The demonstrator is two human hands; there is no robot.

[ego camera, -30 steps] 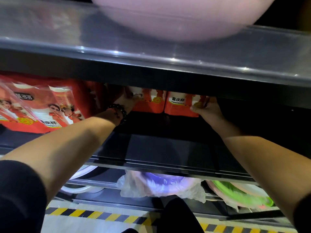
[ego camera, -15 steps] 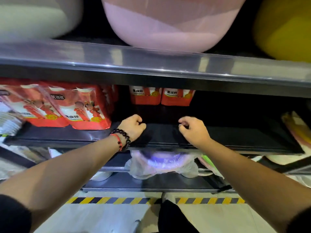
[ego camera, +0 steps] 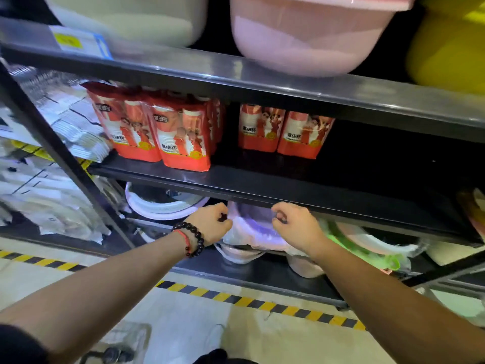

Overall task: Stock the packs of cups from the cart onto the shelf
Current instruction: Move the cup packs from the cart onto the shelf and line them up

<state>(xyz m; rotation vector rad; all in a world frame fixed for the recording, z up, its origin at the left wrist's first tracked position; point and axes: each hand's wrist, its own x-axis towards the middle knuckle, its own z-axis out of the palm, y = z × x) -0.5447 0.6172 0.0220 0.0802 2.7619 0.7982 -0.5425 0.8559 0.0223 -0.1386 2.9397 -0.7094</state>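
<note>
Two red packs of cups point(ego camera: 283, 132) stand upright side by side at the back of the black middle shelf point(ego camera: 288, 185). More red packs point(ego camera: 168, 135) stand in rows at the front left of the same shelf. My left hand point(ego camera: 210, 223), with a bead bracelet on the wrist, and my right hand point(ego camera: 296, 224) hang just below the shelf's front edge. Both have curled fingers and hold nothing. The two hands are apart from every pack. No cart shows plainly.
Above, the upper shelf carries a white basin point(ego camera: 131, 17), a pink basin point(ego camera: 309, 35) and a yellow basin point(ego camera: 451, 48). Bagged basins point(ego camera: 252, 235) and white plates point(ego camera: 162, 206) fill the lower shelf. White hangers point(ego camera: 78, 127) lie left. Yellow-black tape point(ego camera: 262, 303) marks the floor.
Both hands let go of the two back packs and drew out of the shelf, down below its front edge. The view pulled back and up.
</note>
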